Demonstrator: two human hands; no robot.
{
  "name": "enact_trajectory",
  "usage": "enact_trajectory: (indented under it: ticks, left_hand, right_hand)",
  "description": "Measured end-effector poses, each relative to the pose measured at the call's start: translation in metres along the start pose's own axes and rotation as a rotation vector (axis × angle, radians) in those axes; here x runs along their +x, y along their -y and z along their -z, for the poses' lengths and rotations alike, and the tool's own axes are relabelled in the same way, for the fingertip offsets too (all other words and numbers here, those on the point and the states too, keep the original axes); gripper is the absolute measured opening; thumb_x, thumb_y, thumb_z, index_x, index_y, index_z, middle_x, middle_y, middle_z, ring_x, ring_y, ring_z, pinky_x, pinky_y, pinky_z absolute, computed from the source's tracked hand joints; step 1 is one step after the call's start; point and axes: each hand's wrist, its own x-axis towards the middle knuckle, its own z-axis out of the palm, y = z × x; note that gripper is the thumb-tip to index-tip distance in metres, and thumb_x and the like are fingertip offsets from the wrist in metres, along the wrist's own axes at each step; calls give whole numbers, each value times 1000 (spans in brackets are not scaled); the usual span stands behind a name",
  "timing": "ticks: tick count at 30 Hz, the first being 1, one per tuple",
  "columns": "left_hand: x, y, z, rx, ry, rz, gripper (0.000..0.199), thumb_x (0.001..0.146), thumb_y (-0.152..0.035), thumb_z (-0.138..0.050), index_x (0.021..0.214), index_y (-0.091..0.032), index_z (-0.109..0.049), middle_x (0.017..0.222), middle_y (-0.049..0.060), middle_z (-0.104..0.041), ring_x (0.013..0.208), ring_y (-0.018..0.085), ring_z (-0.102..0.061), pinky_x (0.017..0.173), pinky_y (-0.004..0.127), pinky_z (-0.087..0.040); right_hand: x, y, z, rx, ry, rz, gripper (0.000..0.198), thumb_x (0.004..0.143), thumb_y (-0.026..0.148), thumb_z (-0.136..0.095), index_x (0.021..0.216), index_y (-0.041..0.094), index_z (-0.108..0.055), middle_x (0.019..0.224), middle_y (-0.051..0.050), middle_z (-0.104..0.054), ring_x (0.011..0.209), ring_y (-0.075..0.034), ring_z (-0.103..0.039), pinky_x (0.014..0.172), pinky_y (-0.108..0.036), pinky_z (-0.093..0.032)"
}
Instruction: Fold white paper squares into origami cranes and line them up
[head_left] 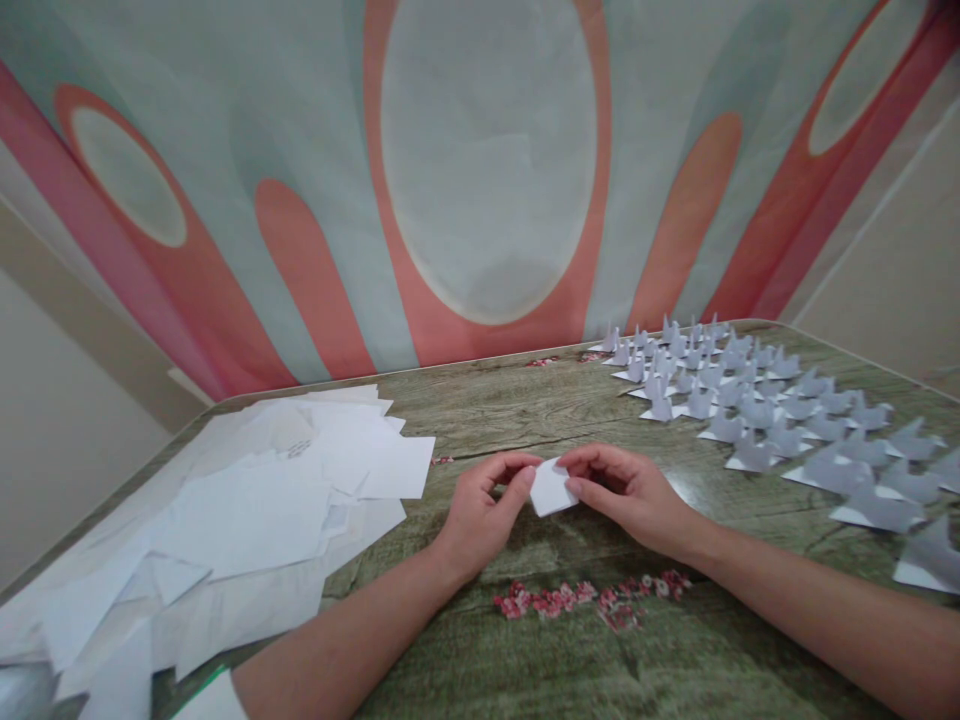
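A small folded piece of white paper is held between my two hands, just above the table's middle. My left hand pinches its left edge with thumb and forefinger. On the opposite side, my right hand grips the upper right edge, thumb in front and fingers behind. The paper has a pointed lower edge and looks several layers thick. Its far side is hidden from me.
Loose white paper sheets lie heaped on the left of the wood-patterned table. Rows of folded paper figures with upright points stand on the right. A patterned backdrop rises behind the far edge.
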Motion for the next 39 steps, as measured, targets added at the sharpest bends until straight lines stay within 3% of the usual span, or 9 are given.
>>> enact_trajectory:
  ticks: [8, 19, 26, 33, 39]
  left_hand:
    - [-2, -3, 0, -28, 35, -8, 21, 85, -30, -51, 99, -18, -61, 92, 4, -65, 83, 15, -59, 76, 25, -45]
    - [0, -4, -1, 136, -64, -61, 16, 82, -26, -54, 94, -17, -61, 84, 1, -64, 74, 12, -56, 70, 22, -44]
    - [1, -3, -1, 151, -57, -39, 18, 83, -26, -52, 96, -17, -61, 86, 2, -64, 77, 13, -57, 71, 24, -44]
    - [3, -1, 1, 204, -35, -53, 19, 85, -25, -48, 93, -18, -64, 86, 3, -65, 77, 14, -58, 68, 24, -44]
    - [5, 0, 2, 291, -3, -55, 16, 79, -19, -52, 90, -18, -64, 88, 3, -66, 83, 16, -59, 79, 29, -45]
  right_hand:
    - [-1, 2, 0, 6, 21, -8, 18, 80, 26, -57, 97, 19, -58, 78, -1, -58, 71, -13, -53, 64, -25, -43]
    - [0, 0, 1, 6, 26, -14, 20, 82, 30, -55, 99, 20, -58, 79, -1, -59, 71, -13, -52, 64, -25, -41]
    - [1, -2, 2, -30, 17, 23, 25, 83, 29, -52, 106, 22, -58, 76, 0, -56, 69, -12, -51, 61, -24, -41]
    - [2, -1, -1, -228, 11, 22, 23, 81, 27, -52, 101, 20, -62, 86, -3, -64, 75, -15, -57, 69, -29, -45]
    - [4, 0, -1, -384, 6, 45, 22, 79, 26, -54, 98, 20, -63, 82, -3, -65, 73, -16, -57, 68, -30, -45]
